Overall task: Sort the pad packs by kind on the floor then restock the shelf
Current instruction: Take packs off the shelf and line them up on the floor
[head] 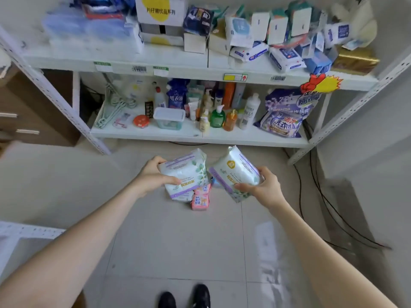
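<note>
Packs (185, 174) (234, 172) held, one in each hand (153, 174) (264, 185).

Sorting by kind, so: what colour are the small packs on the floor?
Pink, with some white print: the small packs lie between the two hand-held packs, best seen in the head view.

Bright, even light; blurred, warped edges.

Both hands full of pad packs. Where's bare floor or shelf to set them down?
Bare tile lies left of the pink packs toward the shelf's left post, and between them and the shoes. The upper shelf has a free front strip at left. The lower shelf is crowded; cables run along the right.
</note>
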